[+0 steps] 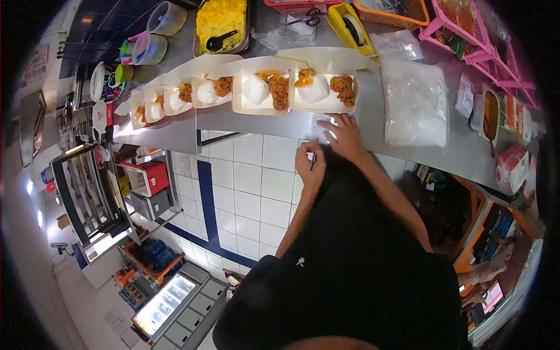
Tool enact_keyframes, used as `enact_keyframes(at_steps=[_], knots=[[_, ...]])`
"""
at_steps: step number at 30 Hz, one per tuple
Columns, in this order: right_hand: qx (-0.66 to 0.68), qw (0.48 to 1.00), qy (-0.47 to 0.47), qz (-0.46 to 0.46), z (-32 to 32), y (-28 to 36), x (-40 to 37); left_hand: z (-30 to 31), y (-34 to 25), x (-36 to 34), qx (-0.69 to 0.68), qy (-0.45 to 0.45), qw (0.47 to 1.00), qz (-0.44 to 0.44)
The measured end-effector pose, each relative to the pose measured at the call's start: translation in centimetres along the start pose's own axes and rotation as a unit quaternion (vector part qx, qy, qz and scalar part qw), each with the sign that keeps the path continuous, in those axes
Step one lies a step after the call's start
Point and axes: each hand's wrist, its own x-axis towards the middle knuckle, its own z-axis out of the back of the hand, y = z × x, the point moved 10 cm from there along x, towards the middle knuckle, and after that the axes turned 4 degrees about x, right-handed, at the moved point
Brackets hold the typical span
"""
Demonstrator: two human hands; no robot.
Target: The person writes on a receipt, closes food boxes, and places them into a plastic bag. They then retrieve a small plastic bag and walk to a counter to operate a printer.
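At the front edge of the metal counter, my left hand (309, 167) is closed round a dark pen (313, 161). My right hand (343, 135) lies with its fingers spread over a small white paper slip (320, 127), pressing it on the counter. Just beyond the hands stands an open white box (350, 105) with rice, fried chicken and a yellow-orange item. A similar box (234, 105) is to its left, and several more boxes run on in a row to the far left.
Behind the boxes are a tray of yellow food (247, 41) with a black spoon, and a yellow tape dispenser (340, 29). Clear plastic bags (415, 105) lie right of the hands, near pink baskets (489, 55). Another person's arm (487, 272) shows at lower right.
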Motion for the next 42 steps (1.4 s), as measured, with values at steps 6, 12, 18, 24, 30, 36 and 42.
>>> enact_keyframes(at_steps=[6, 12, 18, 24, 30, 36, 42], knots=[[-0.009, 1.0, -0.011, 0.004, -0.3, 0.1, -0.1, 1.9, 1.3, 0.1, -0.029, -0.031, 0.999, 0.031], [-0.01, 1.0, -0.007, -0.003, -0.4, 0.3, 0.3, 1.6, 1.3, -0.1, -0.03, -0.004, 0.999, 0.037], [-0.015, 1.0, -0.005, -0.006, -0.9, 0.1, 0.1, 1.1, 1.0, 0.0, -0.029, 0.018, 0.999, 0.025], [-0.019, 1.0, 0.005, -0.01, -1.1, 0.1, 0.0, 0.4, 0.5, 0.0, -0.019, 0.046, 0.998, 0.023], [-0.018, 1.0, -0.006, -0.008, -0.8, 0.3, 0.0, 0.3, 0.4, 0.2, -0.02, 0.053, 0.998, 0.017], [-0.007, 1.0, -0.009, -0.005, -0.7, 0.4, 0.1, 1.0, 0.6, 0.6, -0.006, 0.023, 1.0, -0.015], [-0.015, 1.0, -0.014, 0.0, -0.8, 0.5, 0.0, 0.8, 0.7, 0.3, 0.004, 0.013, 1.0, -0.012]])
